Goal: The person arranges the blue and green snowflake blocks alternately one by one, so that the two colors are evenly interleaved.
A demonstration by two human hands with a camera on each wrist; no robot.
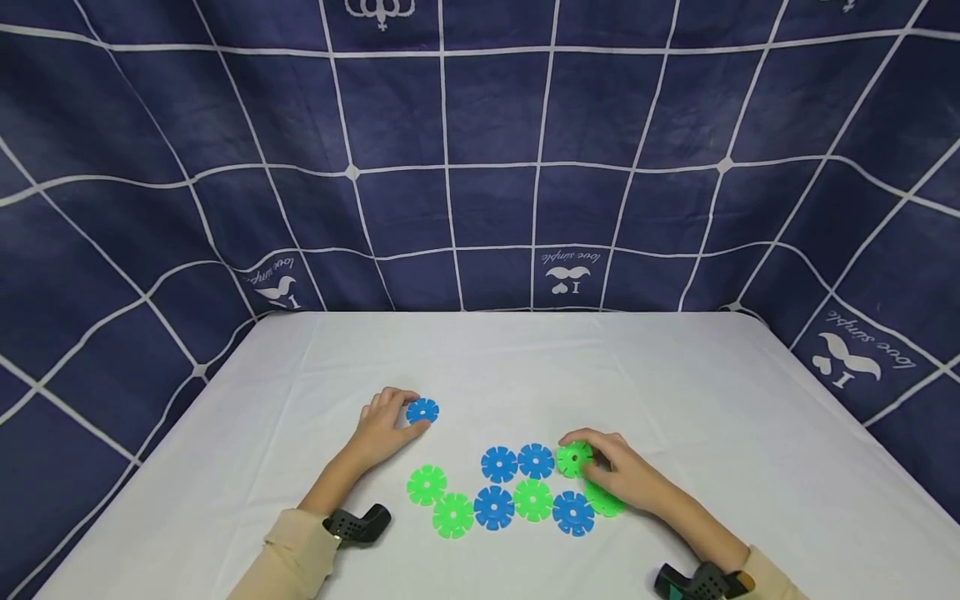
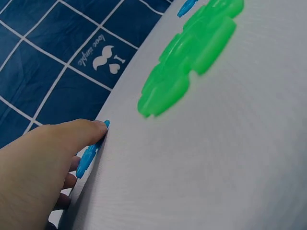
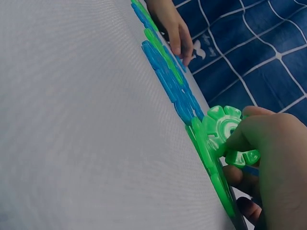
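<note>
Nearby, clustered discs (image 1: 533,500) lie beside a green disc (image 1: 567,462) that the right hand (image 1: 618,473) pinches in its fingers; farther off, the left hand (image 1: 381,428) seemingly pinches a blue disc (image 1: 427,407). Beyond, the white counter (image 1: 525,375) stretches wide to its far edge, where navy cloth (image 1: 495,208) reads "love simple", upside down.

The disc (image 1: 424,406) in the left hand (image 1: 380,431) is solid bright blue; the disc (image 1: 569,461) in the right hand (image 1: 621,473) is solid vivid green. The other discs (image 1: 494,516) repeat these hues, four blue and four green. The worktop (image 1: 360,350) is plain white. The navy cloth (image 1: 495,208) carries a white grid (image 1: 352,172), white moustaches (image 1: 567,272) and lettering (image 1: 572,257). Both sleeves (image 1: 296,554) are beige, the wrist devices (image 1: 367,527) mostly black.
</note>
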